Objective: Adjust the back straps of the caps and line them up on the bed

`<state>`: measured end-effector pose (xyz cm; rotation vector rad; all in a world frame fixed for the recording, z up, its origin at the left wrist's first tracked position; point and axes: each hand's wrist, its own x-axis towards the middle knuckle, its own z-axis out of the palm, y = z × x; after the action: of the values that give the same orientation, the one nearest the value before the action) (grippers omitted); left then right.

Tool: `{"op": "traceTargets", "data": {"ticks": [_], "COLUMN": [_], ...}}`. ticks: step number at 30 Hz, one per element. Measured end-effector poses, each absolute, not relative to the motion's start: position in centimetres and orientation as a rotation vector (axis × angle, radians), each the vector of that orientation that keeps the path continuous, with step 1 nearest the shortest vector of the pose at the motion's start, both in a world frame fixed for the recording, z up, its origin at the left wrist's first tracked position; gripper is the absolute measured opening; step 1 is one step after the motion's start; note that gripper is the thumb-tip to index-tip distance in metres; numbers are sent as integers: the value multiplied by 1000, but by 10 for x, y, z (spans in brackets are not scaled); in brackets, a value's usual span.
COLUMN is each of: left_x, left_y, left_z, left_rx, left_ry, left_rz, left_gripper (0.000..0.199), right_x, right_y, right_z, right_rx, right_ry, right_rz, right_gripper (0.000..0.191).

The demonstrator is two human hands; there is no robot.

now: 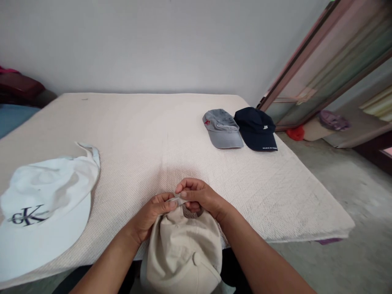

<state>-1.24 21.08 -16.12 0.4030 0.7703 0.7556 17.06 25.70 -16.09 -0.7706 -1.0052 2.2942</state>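
Note:
My left hand (150, 216) and my right hand (199, 197) pinch the pale strap (179, 201) at the back closure of a beige baseball cap (183, 255). The cap hangs in front of the mattress edge, with its crown toward me and its brim hidden below. Out to the left lies a white cap with a dark "CK" logo (45, 196), well away from my hands. Side by side at the far right of the mattress are a grey cap with a red logo (222, 128) and a navy cap with a white logo (255, 128).
All the caps lie on or over a mattress with a cream textured cover (147, 134), which stands against a pale wall. A framed glass panel (324, 69) leans at the right. A red item (295, 132) and a purple item (333, 120) lie by it on the concrete floor (337, 253).

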Motion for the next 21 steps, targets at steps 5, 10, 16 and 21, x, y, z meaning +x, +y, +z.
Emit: {"op": "traceTargets", "data": {"ticks": [5, 10, 16, 21], "left_x": [-12, -24, -25, -27], "left_y": [212, 222, 214, 213], "left_z": [-148, -134, -129, -140], "left_rx": [256, -3, 64, 118], "left_ry": [779, 787, 795, 813], "left_rz": [837, 904, 756, 862], "left_gripper": [10, 30, 35, 20], "right_x": [172, 178, 185, 185], "right_y": [255, 254, 267, 272], "right_z": [-155, -152, -153, -153], "right_rx": [-777, -811, -882, -957], "right_ry": [-935, -808, -652, -566], "right_rz": [2291, 2329, 2051, 1905], "right_gripper": [20, 21, 23, 23]}}
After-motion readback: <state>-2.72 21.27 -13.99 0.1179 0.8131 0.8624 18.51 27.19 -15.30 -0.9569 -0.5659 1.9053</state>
